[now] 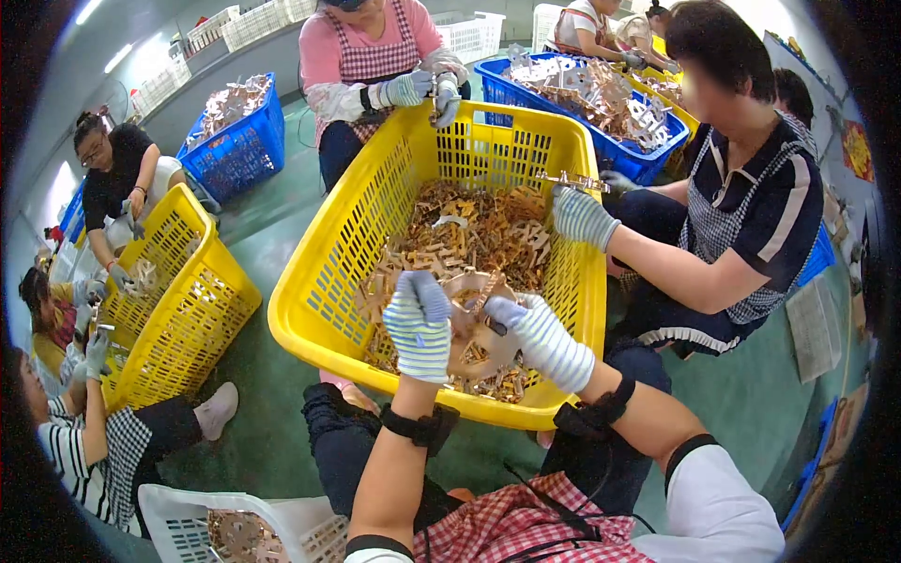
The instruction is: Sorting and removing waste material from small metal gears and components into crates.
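Observation:
My left hand, in a striped knit glove, is closed at the near side of a large yellow crate. Across from it, my right hand, gloved alike, has its fingers pinched together. Between them is a flat, copper-coloured metal part with a rounded outline, held above the crate's contents. Its edges at my fingers are partly hidden by the gloves. Below and beyond lies a heap of small copper-coloured metal pieces, some in branched strips.
A co-worker on the right holds a metal strip over the crate's rim; another works at its far side. Blue crates of metal parts stand behind. A second yellow crate is at left. A white basket with copper-coloured parts sits near my left leg.

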`<state>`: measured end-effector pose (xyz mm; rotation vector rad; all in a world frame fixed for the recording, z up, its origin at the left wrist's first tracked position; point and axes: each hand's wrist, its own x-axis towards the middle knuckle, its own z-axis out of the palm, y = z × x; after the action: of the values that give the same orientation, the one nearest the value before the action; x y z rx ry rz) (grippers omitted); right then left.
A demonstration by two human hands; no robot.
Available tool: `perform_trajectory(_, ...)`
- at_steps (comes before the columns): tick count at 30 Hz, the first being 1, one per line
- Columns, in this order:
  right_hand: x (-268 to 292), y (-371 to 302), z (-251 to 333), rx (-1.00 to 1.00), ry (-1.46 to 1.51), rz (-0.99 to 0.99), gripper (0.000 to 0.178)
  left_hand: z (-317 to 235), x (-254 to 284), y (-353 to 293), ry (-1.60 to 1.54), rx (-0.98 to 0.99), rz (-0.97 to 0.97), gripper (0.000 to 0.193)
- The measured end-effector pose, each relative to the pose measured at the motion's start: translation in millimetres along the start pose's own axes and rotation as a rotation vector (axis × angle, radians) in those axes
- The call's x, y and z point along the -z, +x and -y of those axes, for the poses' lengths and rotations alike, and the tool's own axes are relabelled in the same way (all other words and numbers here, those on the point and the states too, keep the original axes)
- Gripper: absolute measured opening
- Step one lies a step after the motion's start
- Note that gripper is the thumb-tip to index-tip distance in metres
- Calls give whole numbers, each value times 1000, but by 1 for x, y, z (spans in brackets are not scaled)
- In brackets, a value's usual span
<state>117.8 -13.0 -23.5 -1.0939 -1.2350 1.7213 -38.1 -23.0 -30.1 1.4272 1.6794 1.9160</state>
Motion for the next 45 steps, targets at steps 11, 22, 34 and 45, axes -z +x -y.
perform_trajectory(11,14,12,9,82,-439,179,15,-3,-23,10,370,-326,500,20)
perform_trajectory(22,36,55,17,456,-971,60,28,-5,-48,26,459,-369,252,24)
perform_trajectory(34,45,42,20,453,-973,53,26,-7,-47,19,330,-397,386,21)
perform_trajectory(45,36,35,21,643,-1344,-83,16,-12,-23,19,479,-536,452,16)
